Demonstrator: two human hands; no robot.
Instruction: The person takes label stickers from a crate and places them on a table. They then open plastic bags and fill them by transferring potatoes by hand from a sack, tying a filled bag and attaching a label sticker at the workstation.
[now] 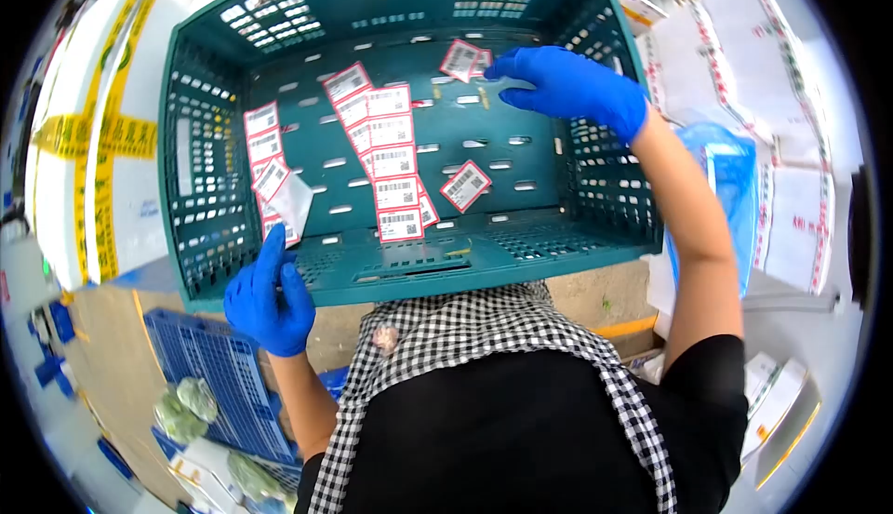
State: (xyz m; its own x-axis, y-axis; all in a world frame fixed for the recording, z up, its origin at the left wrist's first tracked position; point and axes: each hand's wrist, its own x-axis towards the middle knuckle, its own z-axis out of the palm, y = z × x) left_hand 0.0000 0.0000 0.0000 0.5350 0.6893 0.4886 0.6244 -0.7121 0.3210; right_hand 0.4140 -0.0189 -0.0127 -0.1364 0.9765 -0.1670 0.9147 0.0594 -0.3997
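Observation:
A green plastic crate lies before me with strips of red-bordered printed labels on its floor. My left hand, in a blue glove, is over the near left rim, index finger stretched out and thumb apart. Its fingertip meets the lower end of the left label strip, where a white piece of paper lies folded over. My right hand, also gloved, reaches over the right wall with thumb and fingers apart. Its fingertips are at the edge of some small labels; contact is unclear.
Longer label strips overlap mid-crate, and a single label lies right of them. A yellow-taped white box stands left. White cartons and a blue plastic bag are right. Below left is a blue pallet with wrapped greens.

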